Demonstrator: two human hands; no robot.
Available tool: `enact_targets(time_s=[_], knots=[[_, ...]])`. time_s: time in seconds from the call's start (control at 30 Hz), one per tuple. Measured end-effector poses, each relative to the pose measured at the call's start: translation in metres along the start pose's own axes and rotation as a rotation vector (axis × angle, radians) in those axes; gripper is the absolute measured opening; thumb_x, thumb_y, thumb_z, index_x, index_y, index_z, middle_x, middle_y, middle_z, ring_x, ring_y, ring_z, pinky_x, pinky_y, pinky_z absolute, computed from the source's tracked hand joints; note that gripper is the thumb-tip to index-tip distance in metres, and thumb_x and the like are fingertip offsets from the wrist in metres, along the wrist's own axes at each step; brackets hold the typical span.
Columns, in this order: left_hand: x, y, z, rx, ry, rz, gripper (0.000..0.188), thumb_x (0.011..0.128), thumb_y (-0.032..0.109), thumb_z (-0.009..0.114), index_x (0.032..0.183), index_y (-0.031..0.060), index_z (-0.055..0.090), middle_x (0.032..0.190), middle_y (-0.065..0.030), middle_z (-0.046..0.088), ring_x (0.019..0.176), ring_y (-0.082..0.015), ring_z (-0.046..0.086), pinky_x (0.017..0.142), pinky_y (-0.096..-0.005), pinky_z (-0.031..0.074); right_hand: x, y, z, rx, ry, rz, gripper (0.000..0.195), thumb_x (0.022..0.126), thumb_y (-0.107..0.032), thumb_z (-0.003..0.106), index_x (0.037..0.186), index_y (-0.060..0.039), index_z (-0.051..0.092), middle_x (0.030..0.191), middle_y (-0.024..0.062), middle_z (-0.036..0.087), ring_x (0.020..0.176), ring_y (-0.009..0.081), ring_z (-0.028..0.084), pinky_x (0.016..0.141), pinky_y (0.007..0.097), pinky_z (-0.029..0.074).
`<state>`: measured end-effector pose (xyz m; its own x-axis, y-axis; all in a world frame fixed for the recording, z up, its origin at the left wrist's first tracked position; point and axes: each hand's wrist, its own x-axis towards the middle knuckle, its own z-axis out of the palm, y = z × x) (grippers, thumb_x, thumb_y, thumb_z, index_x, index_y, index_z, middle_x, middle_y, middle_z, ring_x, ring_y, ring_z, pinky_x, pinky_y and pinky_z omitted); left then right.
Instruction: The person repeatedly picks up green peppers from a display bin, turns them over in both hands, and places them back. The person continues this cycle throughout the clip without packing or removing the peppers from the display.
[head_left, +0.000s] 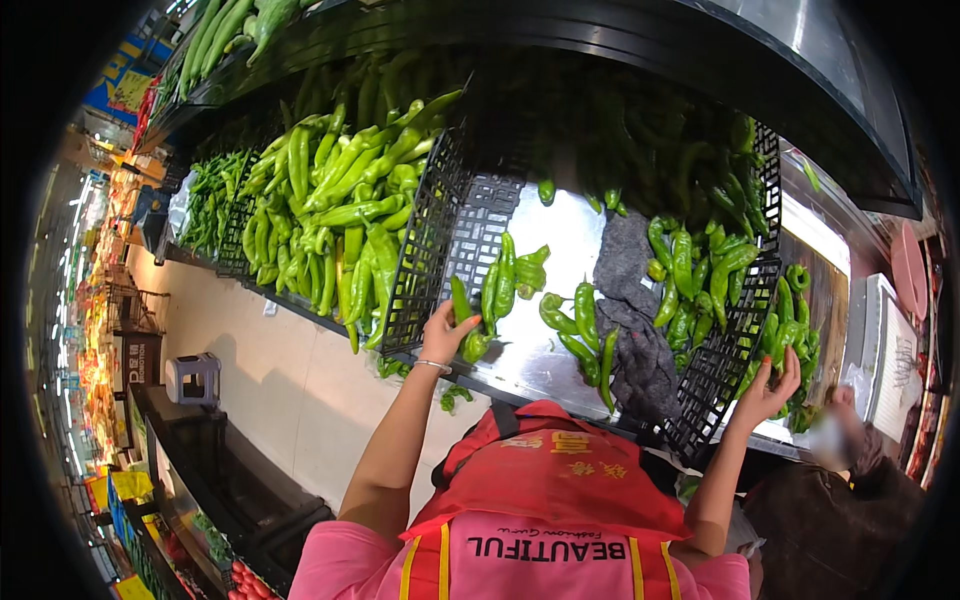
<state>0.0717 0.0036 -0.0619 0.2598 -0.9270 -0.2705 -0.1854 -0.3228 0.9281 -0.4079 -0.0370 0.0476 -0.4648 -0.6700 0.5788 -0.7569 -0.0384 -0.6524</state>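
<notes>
My left hand (444, 334) is at a green pepper (459, 298) beside the black plastic crate wall (420, 255); the thumb and fingers are around its lower end. My right hand (766, 390) reaches to a heap of green peppers (787, 322) past the right crate wall (720, 382); whether it grips one is unclear. Several loose peppers (504, 281) lie on the bare metal shelf (525, 375) between the crate walls. A crumpled dark grey cloth (634, 322) stretches over the metal, with more green peppers (686, 277) to its right.
Long light-green peppers (337, 202) fill the left section. A dark upper shelf (600, 37) overhangs the far side. Another person (832, 510) is close at the lower right. A plastic stool (194, 379) stands on the aisle floor, where leafy scraps (454, 397) lie near the shelf.
</notes>
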Motion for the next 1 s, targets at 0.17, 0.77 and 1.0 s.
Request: enact_targets(time_s=[0.17,0.77,1.0], knots=[[-0.038,0.117,0.029,-0.814,-0.369,0.083,0.039,0.084,0.005,0.062,0.121,0.0029,0.047,0.113,-0.0118,0.058,0.106,-0.0211,0.057,0.091,-0.0327,0.047,-0.049,-0.097,0.038,0.8,-0.74,0.493,0.026,0.089,-0.014,0.057,0.112,-0.0023,0.058,0.098,0.0071,0.063,0.087,0.0161,0.059,0.083,0.0277,0.047],[-0.065,0.18,0.033,-0.457,-0.312,0.311,0.036,0.081,0.008,0.067,0.113,-0.0016,0.054,0.104,-0.0137,0.061,0.106,-0.0237,0.058,0.089,-0.0341,0.049,-0.049,-0.187,0.032,1.241,-1.233,1.143,0.035,0.094,-0.034,0.048,0.095,0.0008,0.054,0.068,0.0056,0.057,0.044,0.0098,0.047,0.039,0.0216,0.037],[-0.087,0.166,0.056,-0.802,-0.211,-0.064,0.016,0.091,0.012,0.055,0.101,-0.001,0.057,0.096,-0.0092,0.062,0.083,-0.0184,0.064,0.068,-0.0266,0.055,-0.06,-0.177,0.045,1.239,-0.958,0.774,0.018,0.091,-0.014,0.054,0.105,-0.0027,0.053,0.08,0.0031,0.057,0.068,0.0095,0.053,0.06,0.0222,0.043]])
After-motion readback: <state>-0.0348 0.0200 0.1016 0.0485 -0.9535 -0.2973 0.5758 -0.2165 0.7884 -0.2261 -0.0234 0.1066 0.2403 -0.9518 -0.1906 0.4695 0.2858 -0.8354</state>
